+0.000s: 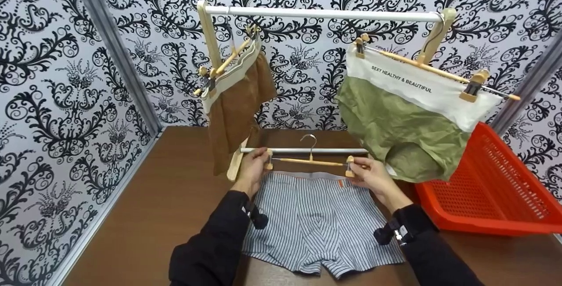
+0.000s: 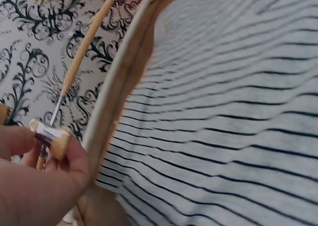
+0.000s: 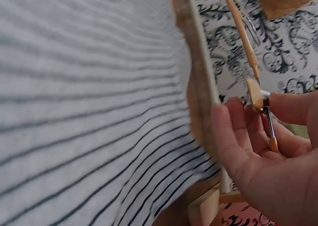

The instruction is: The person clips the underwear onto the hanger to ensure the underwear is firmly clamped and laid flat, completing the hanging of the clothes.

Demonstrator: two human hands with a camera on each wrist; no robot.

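Striped boxer briefs (image 1: 316,220) lie spread on the brown table, waistband toward the rack. Just beyond the waistband, a wooden clip hanger (image 1: 311,161) is held level between both hands, its metal hook upward. My left hand (image 1: 253,169) pinches the clip at its left end, also seen as a wooden clip (image 2: 54,136) in the left wrist view. At the other end my right hand (image 1: 371,174) pinches the right clip (image 1: 350,167). In the right wrist view, that hand's thumb and fingers are around the clip (image 3: 255,94). The briefs hang from neither clip.
A rack with a white top bar (image 1: 325,12) stands behind. Brown shorts (image 1: 239,110) hang at its left, green briefs with a white waistband (image 1: 399,114) at its right. A red plastic basket (image 1: 491,207) sits on the right of the brown table (image 1: 145,215).
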